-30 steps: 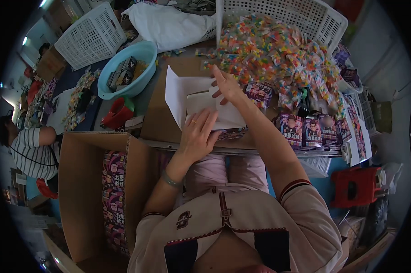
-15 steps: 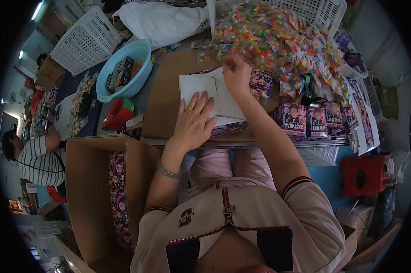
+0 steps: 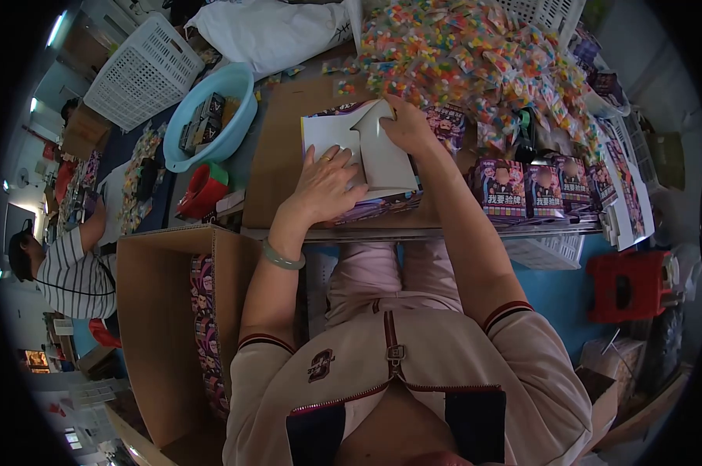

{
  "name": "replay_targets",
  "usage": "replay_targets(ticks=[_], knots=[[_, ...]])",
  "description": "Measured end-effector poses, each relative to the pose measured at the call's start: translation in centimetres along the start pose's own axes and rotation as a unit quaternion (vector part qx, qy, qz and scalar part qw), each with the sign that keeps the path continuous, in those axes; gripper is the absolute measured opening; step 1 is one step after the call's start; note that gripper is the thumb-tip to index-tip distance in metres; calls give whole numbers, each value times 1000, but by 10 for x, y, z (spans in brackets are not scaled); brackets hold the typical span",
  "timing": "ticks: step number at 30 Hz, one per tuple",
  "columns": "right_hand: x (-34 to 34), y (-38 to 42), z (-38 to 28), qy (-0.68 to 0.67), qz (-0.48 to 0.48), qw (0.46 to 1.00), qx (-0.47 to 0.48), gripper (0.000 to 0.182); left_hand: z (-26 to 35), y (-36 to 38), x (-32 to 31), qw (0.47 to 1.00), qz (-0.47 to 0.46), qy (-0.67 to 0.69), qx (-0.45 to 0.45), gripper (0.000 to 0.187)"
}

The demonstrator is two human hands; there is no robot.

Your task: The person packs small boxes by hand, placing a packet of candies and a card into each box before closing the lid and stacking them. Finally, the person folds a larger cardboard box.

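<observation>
**Folding a flat carton on the bench**

The white carton blank lies at the middle of the bench, one flap raised. The left hand presses flat on its near half, fingers spread; the right hand pinches the raised flap at 1 o'clock. By my reading the step is creasing the flap; next it needs tucking in while the left hand pins the base.

Counted outward: three upright purple printed boxes at 3 o'clock, one heap of coloured sachets at 12, one blue basin at 10, one open cardboard box at 8.
</observation>
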State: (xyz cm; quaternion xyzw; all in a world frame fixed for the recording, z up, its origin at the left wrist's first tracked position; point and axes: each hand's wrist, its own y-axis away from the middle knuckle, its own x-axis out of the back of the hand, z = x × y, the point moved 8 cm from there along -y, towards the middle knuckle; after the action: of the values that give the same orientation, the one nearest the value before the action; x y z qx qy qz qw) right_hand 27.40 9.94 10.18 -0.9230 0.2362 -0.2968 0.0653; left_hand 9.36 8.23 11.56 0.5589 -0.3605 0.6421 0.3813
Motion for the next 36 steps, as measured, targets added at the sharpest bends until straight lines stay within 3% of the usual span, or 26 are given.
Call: replay_targets(ticks=[1,5,7,10,13,26,28,29,30,31,32,33,35,36], knots=[[0,3,-1,40,21,999,-3,53,0,0,4,999,29,11,-8,42],[3,9,1,11,58,998,14,50,2,-4,13,1000,5,23,-10,39],[4,9,4,3,59,998,-10,49,2,-8,10,995,-97,18,14,35],[6,10,3,-1,56,998,-18,49,0,-9,6,998,-8,49,-26,34],[7,11,3,2,69,997,-14,47,-1,-5,2,998,20,46,-41,33],[12,11,11,6,82,993,-81,45,8,-4,9,996,2,85,-41,29],[7,11,10,3,30,996,-83,47,-5,7,30,979,200,47,5,38],[7,15,9,4,29,996,-86,47,-10,8,25,979,198,50,5,38],[1,19,10,7,1,995,-100,52,-39,20,31,934,302,154,113,44],[-5,23,11,11,-26,993,-114,58,-68,38,29,855,396,252,218,51],[-8,25,13,12,-30,993,-116,58,-89,41,2,791,334,410,307,56],[-10,29,16,-17,-29,992,-124,63,-93,45,-6,789,333,410,313,56],[-13,31,13,-46,-32,990,-132,68,-84,38,-34,693,211,624,295,59],[-14,28,11,-94,-46,986,-127,66,-84,42,-33,692,211,624,295,59]])
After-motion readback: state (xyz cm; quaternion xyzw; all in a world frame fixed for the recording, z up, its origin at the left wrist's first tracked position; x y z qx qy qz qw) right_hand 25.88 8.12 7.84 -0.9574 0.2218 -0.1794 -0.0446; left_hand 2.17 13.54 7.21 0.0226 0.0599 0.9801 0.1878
